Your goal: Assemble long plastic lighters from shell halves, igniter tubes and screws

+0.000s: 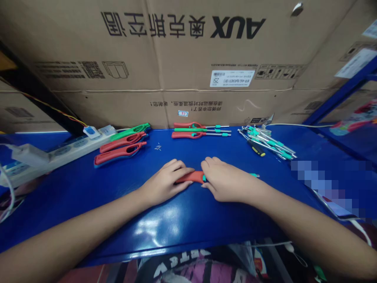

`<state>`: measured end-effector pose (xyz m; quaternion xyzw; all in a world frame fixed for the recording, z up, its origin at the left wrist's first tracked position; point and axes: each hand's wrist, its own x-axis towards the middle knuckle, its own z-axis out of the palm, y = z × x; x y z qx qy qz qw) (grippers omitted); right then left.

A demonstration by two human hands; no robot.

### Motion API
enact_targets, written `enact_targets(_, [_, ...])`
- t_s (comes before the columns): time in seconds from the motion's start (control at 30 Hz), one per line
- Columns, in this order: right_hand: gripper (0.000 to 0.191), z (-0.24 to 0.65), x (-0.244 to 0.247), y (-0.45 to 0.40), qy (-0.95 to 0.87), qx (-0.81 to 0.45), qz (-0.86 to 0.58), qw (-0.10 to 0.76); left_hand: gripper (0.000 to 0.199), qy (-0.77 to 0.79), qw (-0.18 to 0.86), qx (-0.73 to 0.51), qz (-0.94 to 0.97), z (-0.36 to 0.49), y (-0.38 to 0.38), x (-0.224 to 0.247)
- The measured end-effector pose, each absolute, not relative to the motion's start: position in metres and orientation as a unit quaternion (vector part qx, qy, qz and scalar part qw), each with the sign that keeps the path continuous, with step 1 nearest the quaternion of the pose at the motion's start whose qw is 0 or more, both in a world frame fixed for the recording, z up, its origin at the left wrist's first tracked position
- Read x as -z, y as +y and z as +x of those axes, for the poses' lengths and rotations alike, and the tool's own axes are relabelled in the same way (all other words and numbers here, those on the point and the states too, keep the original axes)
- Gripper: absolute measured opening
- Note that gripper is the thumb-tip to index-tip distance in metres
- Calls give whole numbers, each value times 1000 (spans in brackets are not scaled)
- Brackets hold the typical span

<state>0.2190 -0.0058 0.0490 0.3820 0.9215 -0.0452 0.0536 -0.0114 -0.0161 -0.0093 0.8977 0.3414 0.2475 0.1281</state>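
A red long-necked lighter [195, 177] lies lengthwise between my hands, just above or on the blue table. My left hand [169, 180] grips the handle's left end between thumb and fingers. Around the trigger end closes my right hand [225, 179], with a bit of the teal trigger showing beside it. The metal neck is mostly hidden behind this hand; its teal-banded tip [254, 175] pokes out to the right. Beyond my hands lie a green lighter [190, 129] and two red ones, all with metal necks. Several tiny screws [158, 147] are scattered to their left.
Red handle shells [120, 153] and a green shell [129, 132] lie at the left against a white power strip [66, 148]. Metal lighter necks [266, 140] are piled at the back right over a black-yellow screwdriver [256, 148]. A large cardboard box [176, 59] walls the back.
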Motion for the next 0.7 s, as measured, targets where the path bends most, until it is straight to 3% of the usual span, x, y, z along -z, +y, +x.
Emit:
enact_targets(0.47, [29,219,-37,9,945,102,307,-44,37,364,52,-186,911,-6,-22,2])
enact_targets(0.7, [27,218,-41,8,934,145,321,-54,26,394,63,-196,896,-8,-22,3])
